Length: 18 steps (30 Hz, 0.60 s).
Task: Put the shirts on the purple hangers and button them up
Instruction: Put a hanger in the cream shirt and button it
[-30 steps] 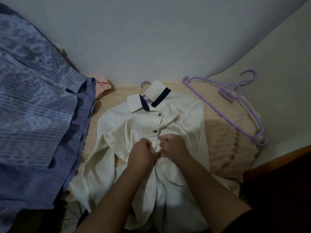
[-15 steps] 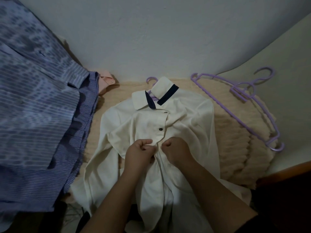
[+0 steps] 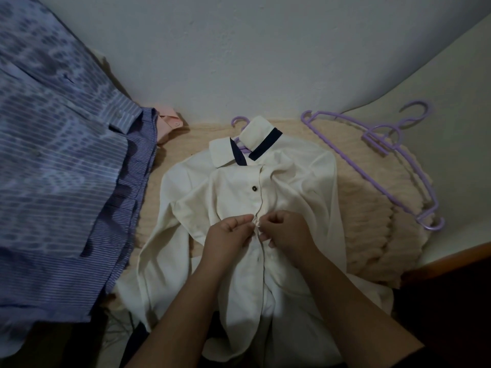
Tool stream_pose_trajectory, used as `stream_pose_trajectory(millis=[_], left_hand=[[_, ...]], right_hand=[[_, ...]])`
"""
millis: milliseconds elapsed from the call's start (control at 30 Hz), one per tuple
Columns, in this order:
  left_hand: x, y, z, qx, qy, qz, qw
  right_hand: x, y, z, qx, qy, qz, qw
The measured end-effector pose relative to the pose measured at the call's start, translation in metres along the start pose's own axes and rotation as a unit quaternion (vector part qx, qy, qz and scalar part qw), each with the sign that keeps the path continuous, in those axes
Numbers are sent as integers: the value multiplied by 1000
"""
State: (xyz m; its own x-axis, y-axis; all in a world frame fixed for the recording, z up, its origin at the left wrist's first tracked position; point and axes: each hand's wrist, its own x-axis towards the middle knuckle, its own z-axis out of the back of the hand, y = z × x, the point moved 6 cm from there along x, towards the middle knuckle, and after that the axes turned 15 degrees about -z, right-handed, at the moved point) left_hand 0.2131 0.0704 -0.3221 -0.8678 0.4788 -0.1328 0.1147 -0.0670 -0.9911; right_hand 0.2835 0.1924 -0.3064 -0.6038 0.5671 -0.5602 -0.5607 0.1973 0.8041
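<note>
Beige blanket (image 3: pixel 372 208) meets pale wall (image 3: pixel 239 49).

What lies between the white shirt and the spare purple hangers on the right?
Head view: only bare beige fuzzy blanket between white shirt and spare purple hangers.

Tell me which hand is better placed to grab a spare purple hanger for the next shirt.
Right, probably. The spare hangers lie on the beige blanket on the right hand's side. The left hand would have to cross the white shirt. Both hands now pinch its placket.
</note>
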Motion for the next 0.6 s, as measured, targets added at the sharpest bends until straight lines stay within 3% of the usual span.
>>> stream_pose_trajectory(millis=[200, 367, 600], left_hand=[[1, 6, -3, -63, -27, 15, 998], [2, 7, -4, -79, -24, 7, 997], [6, 9, -4, -74, -14, 14, 997]], right_hand=[[-2, 1, -3, -110, -23, 117, 987], [-11, 17, -8, -212, 3, 193, 958], [-6, 17, -5, -210, 45, 147, 965]])
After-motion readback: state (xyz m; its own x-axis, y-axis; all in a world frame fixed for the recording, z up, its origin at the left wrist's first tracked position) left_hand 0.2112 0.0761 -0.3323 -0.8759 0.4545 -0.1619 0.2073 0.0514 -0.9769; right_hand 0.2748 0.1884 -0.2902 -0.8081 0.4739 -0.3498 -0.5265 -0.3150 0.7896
